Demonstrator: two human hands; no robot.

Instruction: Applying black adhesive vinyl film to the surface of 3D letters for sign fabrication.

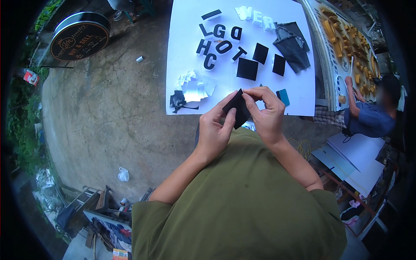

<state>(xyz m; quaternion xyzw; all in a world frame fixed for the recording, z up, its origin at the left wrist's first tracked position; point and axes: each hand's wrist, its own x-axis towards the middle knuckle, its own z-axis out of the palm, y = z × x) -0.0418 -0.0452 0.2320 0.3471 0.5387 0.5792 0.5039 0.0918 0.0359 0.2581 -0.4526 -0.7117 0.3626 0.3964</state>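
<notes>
Between my two hands, just off the near edge of the white table [299, 102], is a thin black square piece [238, 106], tilted with one corner up. My left hand [216, 129] pinches its left side, thumb on the face. My right hand [265, 113] grips its upper right corner between thumb and fingertips. Beyond them lie several black-faced cut-out letters [220, 31] with white sides. Black square and rectangular blocks [247, 69] sit to their right. A teal and black card-like piece [283, 97] lies partly behind my right hand.
White letters [257, 19] and dark frayed cloth [291, 45] lie on the table's far side; paper scraps [197, 90] at its near left. Rightward, another person [372, 106] works at a board with yellow shapes [342, 39]. A round sign [80, 37] stands far left, a ladder [80, 203] lower left.
</notes>
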